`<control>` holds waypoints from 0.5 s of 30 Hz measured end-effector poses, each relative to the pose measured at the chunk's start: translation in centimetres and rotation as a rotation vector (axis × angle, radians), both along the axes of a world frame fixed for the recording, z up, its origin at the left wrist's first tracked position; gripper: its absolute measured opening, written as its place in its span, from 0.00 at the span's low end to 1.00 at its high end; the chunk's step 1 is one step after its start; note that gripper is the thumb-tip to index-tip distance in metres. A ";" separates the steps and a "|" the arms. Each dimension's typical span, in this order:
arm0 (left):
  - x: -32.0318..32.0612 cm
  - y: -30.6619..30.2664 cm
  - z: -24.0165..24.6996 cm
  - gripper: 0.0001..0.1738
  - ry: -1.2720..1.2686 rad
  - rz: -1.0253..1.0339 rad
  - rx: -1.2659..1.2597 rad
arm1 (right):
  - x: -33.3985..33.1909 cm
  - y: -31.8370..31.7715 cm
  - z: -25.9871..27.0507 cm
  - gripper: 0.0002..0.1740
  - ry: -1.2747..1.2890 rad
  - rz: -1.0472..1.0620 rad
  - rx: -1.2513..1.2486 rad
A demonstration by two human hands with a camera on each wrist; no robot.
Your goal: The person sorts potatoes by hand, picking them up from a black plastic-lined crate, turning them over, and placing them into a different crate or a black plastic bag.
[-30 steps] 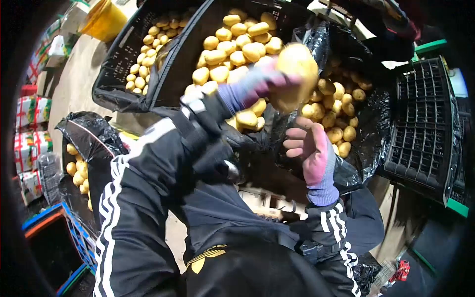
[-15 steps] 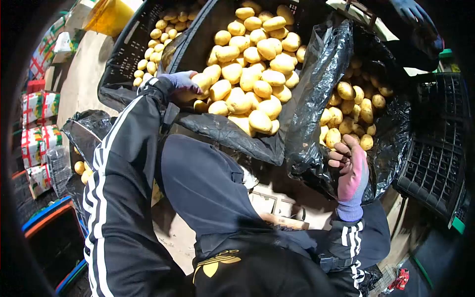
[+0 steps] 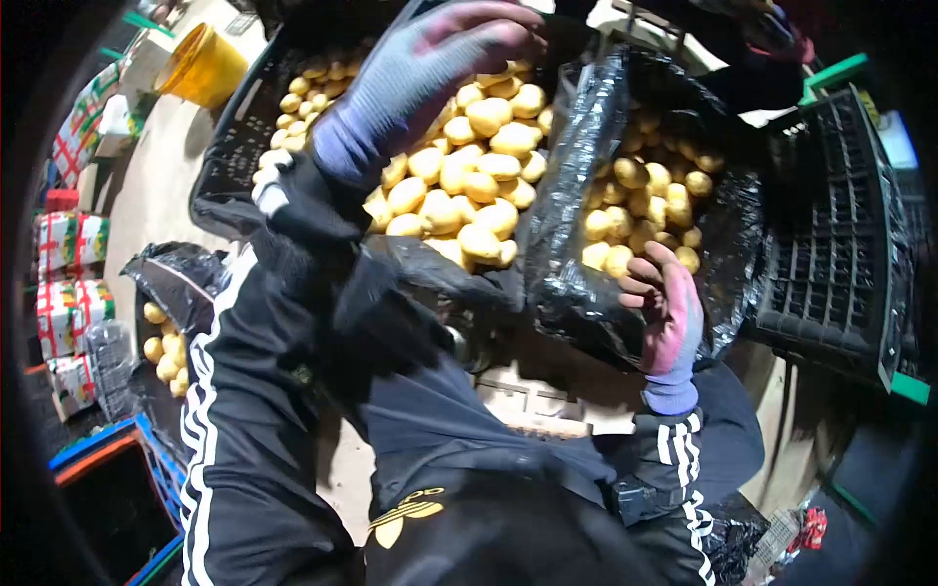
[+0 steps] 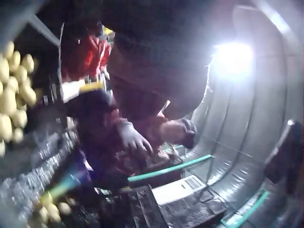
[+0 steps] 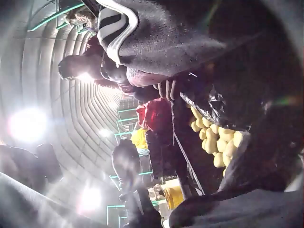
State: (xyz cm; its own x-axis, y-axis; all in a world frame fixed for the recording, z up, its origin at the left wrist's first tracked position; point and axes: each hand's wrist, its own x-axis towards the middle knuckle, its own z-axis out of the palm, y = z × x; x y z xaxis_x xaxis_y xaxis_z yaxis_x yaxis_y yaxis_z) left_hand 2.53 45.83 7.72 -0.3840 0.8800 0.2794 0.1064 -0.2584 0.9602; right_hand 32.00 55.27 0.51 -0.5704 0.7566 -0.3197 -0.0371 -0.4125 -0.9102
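Observation:
In the head view my left gloved hand [image 3: 430,83] hovers above the middle crate's potatoes [image 3: 469,186], fingers stretched to the right and loosely bent, with no potato visible in it. My right gloved hand [image 3: 672,317] is held palm up, fingers loosely bent and holding nothing, at the near edge of the right-hand crate, which is lined with black plastic [image 3: 572,234]. Potatoes [image 3: 650,195] lie inside that crate. The left wrist view shows potatoes [image 4: 16,90] at its left edge; the right wrist view shows potatoes [image 5: 221,145] beside black plastic.
Smaller potatoes [image 3: 308,103] fill a crate at the upper left, near a yellow bucket [image 3: 203,66]. A black slatted crate [image 3: 831,244] stands at the right. Another person's gloved hand [image 4: 134,137] shows in the left wrist view. Red-and-white packages [image 3: 73,244] are stacked at the left.
My left hand went from holding a potato over the right side to touching one at the middle crate's left edge, then rose empty-looking above the crate. My right hand stays near the right-hand crate.

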 end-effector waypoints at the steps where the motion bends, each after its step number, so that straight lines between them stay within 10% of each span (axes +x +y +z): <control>1: 2.9 0.6 -0.1 0.18 -0.016 0.017 0.006 | 0.7 0.6 0.2 0.20 0.026 0.022 0.007; 10: 6.4 3.2 -9.2 0.20 -0.573 0.038 -0.129 | 4.3 4.7 -0.7 0.21 -0.124 0.088 0.177; 13: 6.7 2.1 -6.4 0.18 0.014 0.166 -0.257 | 2.4 7.2 -2.3 0.20 -0.296 0.164 0.154; 15: 6.7 2.0 -5.3 0.16 -0.274 0.121 -0.174 | 1.4 10.8 -6.3 0.23 -0.432 0.332 0.349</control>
State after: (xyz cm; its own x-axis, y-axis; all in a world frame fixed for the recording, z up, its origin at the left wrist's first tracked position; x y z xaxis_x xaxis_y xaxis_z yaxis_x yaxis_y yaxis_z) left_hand 9.19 47.85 2.41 -0.5287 0.8488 0.0008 -0.1416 -0.0892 0.9859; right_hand 33.35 66.03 -5.82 -0.6670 0.6630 -0.3399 0.4412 -0.0162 -0.8973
